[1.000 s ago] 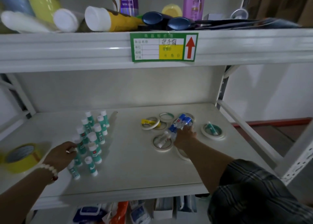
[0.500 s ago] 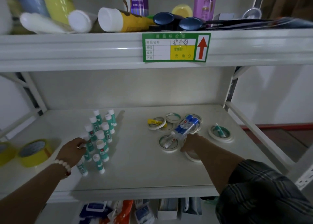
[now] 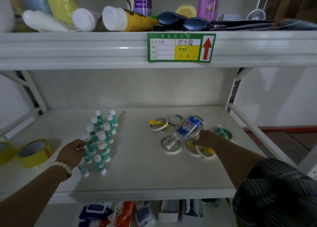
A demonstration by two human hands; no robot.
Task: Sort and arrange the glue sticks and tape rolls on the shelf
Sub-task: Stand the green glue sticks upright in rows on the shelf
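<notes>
White bead bracelet (image 3: 62,166) on left wrist; dark striped right sleeve (image 3: 274,192).

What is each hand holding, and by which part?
The left hand grips an upright green glue stick by its body, below the white cap. The right hand touches a white tape roll at its rim; a grip cannot be told.

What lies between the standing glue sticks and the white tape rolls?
Nothing: in the head view, only bare shelf separates the glue sticks from the tape rolls.
</notes>
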